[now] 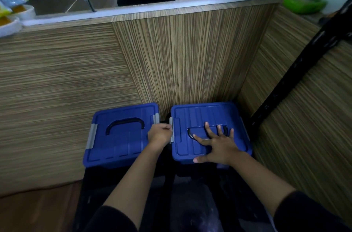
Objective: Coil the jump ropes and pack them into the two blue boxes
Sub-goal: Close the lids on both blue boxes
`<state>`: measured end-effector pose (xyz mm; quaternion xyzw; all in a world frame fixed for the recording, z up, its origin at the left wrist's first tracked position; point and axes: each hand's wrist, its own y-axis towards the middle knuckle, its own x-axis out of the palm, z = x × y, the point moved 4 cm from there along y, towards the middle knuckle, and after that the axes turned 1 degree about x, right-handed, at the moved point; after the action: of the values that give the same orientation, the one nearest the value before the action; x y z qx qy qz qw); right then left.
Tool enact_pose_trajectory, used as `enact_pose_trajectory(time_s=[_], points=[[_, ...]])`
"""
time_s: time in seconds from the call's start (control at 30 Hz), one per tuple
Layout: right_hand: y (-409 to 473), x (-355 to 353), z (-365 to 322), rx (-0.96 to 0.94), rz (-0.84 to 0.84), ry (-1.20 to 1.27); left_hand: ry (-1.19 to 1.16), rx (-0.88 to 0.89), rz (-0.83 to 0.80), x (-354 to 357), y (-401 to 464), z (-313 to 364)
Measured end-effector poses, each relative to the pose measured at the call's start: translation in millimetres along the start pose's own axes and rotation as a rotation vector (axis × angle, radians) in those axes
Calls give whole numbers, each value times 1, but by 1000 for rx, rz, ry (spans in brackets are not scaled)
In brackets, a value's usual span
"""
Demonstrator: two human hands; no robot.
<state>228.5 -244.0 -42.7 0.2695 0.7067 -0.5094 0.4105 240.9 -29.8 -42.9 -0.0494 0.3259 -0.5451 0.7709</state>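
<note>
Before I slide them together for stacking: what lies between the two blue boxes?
The left hand, curled at the right box's grey latch; the left box sits beside. Head view.

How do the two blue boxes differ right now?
The left box has no hand on its lid, and its black handle shows whole. The right box has the right hand spread flat on its lid, partly covering the handle, while the left hand grips its grey side latch. Both are blue, lidded and grey-latched.
</note>
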Motion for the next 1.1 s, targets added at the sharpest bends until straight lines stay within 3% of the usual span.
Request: enact_pose_trajectory(time_s=[0.1, 0.27, 0.57, 0.67, 0.73, 0.77, 0.83, 0.93, 1.0, 1.1], points=[[0, -1, 0, 7, -9, -6, -54, -24, 53, 0, -5, 6], [0, -1, -1, 3, -12, 7, -147, -52, -46, -1, -2, 3], [-3, -4, -1, -34, 20, 87, 112, 109, 39, 6, -10, 18], [-9, -19, 12, 28, 291, 392, 262, 203, 38, 9, -17, 22], [-15, -28, 33, 187, 571, 369, 512, 251, 49, 15, -24, 25], [-15, -27, 45, 285, 632, 375, 660, 298, 54, 20, -27, 26], [-13, -17, 68, 458, 539, 625, 795, 456, 70, 32, -39, 24], [-8, -6, 82, 565, 335, 1093, 829, 624, -166, 51, -53, 5], [-9, -10, 83, 558, 361, 1046, 900, 617, -252, 55, -54, -12], [-12, -15, 77, 538, 481, 872, 965, 626, -190, 57, -57, -16]])
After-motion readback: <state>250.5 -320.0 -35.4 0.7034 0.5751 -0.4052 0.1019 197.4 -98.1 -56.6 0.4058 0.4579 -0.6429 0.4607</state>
